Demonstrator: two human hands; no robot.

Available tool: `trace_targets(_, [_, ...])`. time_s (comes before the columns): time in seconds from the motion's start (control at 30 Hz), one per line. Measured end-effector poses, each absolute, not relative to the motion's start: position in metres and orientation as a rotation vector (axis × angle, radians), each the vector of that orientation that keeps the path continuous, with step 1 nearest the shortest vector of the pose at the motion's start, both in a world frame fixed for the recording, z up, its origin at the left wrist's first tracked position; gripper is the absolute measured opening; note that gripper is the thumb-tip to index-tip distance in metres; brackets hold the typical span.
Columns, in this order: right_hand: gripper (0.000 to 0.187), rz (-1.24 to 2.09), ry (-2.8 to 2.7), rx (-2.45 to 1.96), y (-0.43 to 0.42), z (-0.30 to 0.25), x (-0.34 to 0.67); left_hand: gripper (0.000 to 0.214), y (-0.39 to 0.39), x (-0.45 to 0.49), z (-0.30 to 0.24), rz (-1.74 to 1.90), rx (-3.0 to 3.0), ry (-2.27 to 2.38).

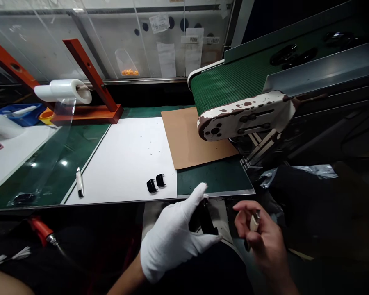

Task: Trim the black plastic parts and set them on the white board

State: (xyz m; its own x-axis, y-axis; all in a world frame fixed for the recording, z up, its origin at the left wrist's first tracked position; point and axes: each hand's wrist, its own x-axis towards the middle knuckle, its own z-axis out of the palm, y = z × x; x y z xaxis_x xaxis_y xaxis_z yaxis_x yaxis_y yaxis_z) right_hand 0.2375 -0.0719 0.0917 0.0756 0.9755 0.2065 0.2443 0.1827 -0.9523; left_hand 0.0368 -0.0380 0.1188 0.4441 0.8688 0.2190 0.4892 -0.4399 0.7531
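My left hand, in a white glove, grips a black plastic part between thumb and fingers, just off the front edge of the table. The part looks dark against my lap, so its full shape is hard to make out. Bare and curled, my right hand is closed around a small cream-handled blade with a metal tip showing. It is held to the right of the black part, apart from it. Two small black plastic pieces lie side by side on the white sheet, near its front edge.
A green conveyor belt carries glossy black parts and ends above a brown cardboard sheet. At left, a plastic film roll sits on an orange stand. A slim white tool and a red-handled tool are nearer.
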Motion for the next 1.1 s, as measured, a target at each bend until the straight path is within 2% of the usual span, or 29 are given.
trace_targets(0.1, [0.045, 0.872, -1.281, -1.282, -0.084, 0.086, 0.231, 0.093, -0.036, 0.040, 0.117, 0.746, 2.131, 1.150])
trace_targets(0.27, [0.014, 0.773, -1.466, -1.376, -0.093, 0.095, 0.221, 0.086, -0.034, 0.045, 0.119, 0.695, 2.256, 1.133])
trace_targets(0.33, [0.010, 0.768, -1.438, -1.418, -0.092, 0.098, 0.219, 0.083, -0.035, 0.047, 0.120, 0.731, 2.273, 1.120])
trace_targets(0.57, [0.020, 1.124, -1.097, -1.305, -0.086, 0.082, 0.217, 0.088, -0.039, 0.049, 0.109, 0.962, 2.189, 1.138])
trace_targets(0.73, [0.020, 1.180, -1.034, -1.308, -0.084, 0.071, 0.218, 0.092, -0.038, 0.048, 0.101, 0.970, 2.179, 1.180])
trace_targets(0.97, [0.026, 1.277, -0.772, -1.319, -0.081, 0.055, 0.214, 0.082, -0.018, 0.024, 0.091, 1.015, 2.154, 1.277])
trace_targets(1.1, [0.042, 1.375, -0.577, -1.347, -0.082, 0.043, 0.211, 0.074, 0.003, -0.017, 0.078, 0.987, 2.086, 1.520])
